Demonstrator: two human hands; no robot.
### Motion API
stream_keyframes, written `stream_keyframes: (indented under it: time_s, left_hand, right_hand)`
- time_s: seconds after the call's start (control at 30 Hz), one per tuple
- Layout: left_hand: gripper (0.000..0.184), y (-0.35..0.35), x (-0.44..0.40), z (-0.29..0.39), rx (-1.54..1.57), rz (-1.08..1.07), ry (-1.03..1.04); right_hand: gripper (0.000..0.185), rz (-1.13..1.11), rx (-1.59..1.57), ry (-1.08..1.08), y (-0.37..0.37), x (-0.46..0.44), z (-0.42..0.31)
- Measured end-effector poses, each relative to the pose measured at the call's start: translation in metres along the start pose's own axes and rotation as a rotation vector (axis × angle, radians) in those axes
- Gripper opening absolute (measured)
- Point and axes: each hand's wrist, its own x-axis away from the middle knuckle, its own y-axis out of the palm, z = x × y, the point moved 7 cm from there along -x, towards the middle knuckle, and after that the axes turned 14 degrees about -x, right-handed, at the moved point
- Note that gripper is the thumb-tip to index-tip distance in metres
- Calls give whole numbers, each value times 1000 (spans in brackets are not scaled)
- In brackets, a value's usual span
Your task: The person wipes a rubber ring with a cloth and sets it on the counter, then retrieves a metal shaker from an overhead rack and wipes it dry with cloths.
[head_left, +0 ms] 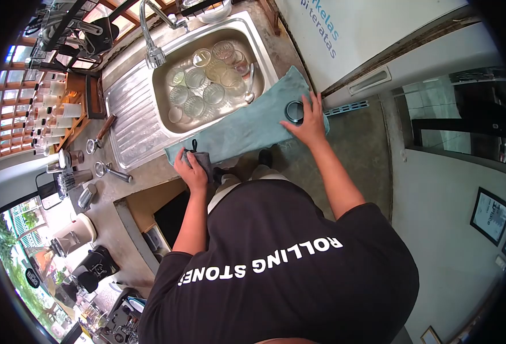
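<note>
A teal cloth lies along the counter edge in front of the sink. At its right end my right hand is around a dark round object, thumb on one side and fingers on the other. At the cloth's left end my left hand holds a folded grey cloth with a black loop on top. Several clear glasses stand and lie in the steel sink, with a spoon at their right side.
A faucet hangs over the sink's upper left. The ribbed drainboard is left of the basin. Two portafilters lie on the counter at left, near a metal pitcher. A white fridge door stands at upper right.
</note>
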Motion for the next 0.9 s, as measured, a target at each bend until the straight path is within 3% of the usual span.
stream_keyframes:
  time_s: [0.07,0.17,0.23,0.3,0.37,0.4,0.43,0.5,0.63,0.67,0.77,0.8,0.9]
  left_hand:
    - [43,-7,2,2,-38,-32,-11]
    - [38,15,11,-11,484,-336,-180]
    - [36,-2,4,24,486,-312,-73]
    - [35,-14,-4,58,529,-279,-21]
    - [33,-20,-9,78,604,-238,-33]
    - [32,-14,-8,82,655,-283,-105]
    - [35,-12,-11,85,617,-259,-14]
    - [38,-1,-13,85,721,-266,-43]
    - [39,-7,-17,72,651,-248,-117]
    - [36,-3,-16,62,697,-277,-176]
    - [28,0,-5,48,814,-365,-304]
    - [25,0,0,45,833,-390,-308]
    - [23,1,18,32,793,-486,-283]
  right_hand:
    - [69,70,-5,-55,-12,-2,-25]
    - [47,12,-216,-137,-5,5,-49]
    - [26,-207,-485,-54,28,24,-53]
    - [21,-502,-411,126,62,44,-66]
    - [29,-525,-898,316,76,52,-111]
    - [36,-547,-969,366,80,55,-131]
    - [44,-572,-1040,415,85,57,-146]
    - [58,-577,-985,234,98,51,-162]
    - [43,-651,-970,289,110,41,-156]
    - [36,-564,-1006,376,108,40,-152]
    - [36,-569,-696,317,108,34,-127]
    - [31,-416,-776,216,99,29,-130]
    - [24,-548,-992,455,124,40,-100]
